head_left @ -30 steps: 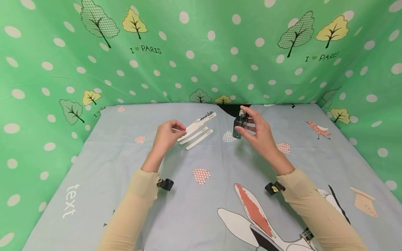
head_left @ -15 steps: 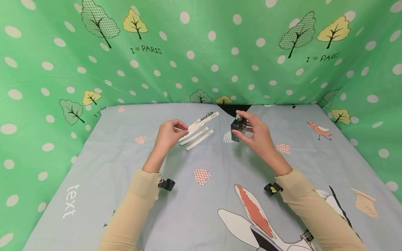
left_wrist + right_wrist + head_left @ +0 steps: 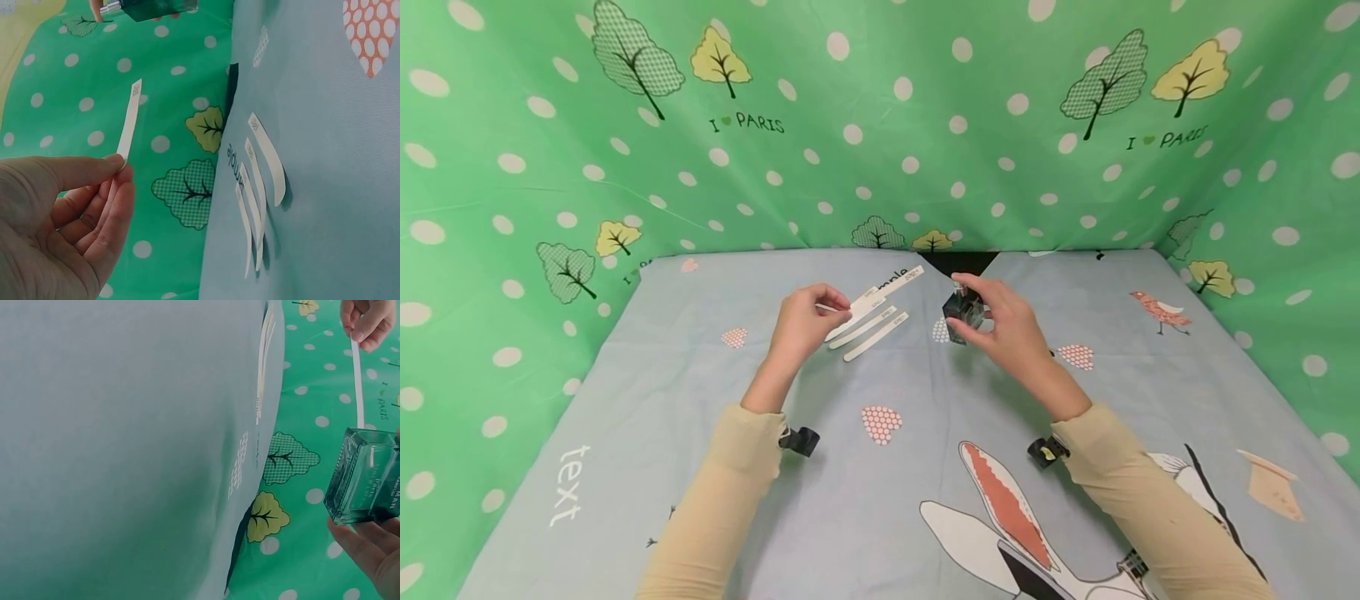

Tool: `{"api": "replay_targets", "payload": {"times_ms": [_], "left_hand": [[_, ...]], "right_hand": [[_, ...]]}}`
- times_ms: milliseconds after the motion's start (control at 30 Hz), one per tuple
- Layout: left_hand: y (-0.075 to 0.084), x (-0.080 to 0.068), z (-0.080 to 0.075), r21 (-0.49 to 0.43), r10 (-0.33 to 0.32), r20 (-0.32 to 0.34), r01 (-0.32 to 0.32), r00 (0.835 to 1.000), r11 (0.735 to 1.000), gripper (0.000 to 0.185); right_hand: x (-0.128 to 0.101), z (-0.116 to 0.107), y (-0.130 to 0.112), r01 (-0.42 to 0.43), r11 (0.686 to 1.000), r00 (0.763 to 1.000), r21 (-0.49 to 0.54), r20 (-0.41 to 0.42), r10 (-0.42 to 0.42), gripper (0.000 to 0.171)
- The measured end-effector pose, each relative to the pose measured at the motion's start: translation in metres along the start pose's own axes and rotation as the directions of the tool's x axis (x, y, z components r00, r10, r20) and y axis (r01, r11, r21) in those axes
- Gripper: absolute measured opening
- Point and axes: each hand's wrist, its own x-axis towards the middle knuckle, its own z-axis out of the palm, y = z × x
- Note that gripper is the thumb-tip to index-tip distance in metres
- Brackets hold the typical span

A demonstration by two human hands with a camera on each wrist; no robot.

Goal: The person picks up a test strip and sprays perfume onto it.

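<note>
Above blue cloth, right hand gripping glass bottle, left hand pinching paper strip.

Over the last second I watched the right hand carry the dark glass bottle leftward and a little lower over the sheet, away from its right edge and closer to the paper strip pinched in the left hand.
</note>
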Motion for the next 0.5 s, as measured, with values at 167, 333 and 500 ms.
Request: {"api": "replay_targets", "payload": {"times_ms": [167, 333, 500], "left_hand": [[-0.0008, 0.0014, 0.0002, 0.002, 0.001, -0.002, -0.001, 1.0, 1.0, 0.012], [-0.0014, 0.002, 0.0004, -0.004, -0.005, 0.0, 0.005, 1.0, 1.0, 0.011], [-0.0017, 0.002, 0.0003, -0.004, -0.011, -0.001, 0.011, 1.0, 1.0, 0.011]], "right_hand": [[-0.0007, 0.0016, -0.0013, 0.016, 0.999, 1.0, -0.029, -0.012, -0.016, 0.062], [-0.0011, 0.0016, -0.0037, 0.002, 0.999, 1.0, -0.046, -0.031, -0.004, 0.06], [-0.0012, 0.0005, -0.0062, -0.035, 0.997, 0.998, -0.065, -0.049, 0.032, 0.059]]}}
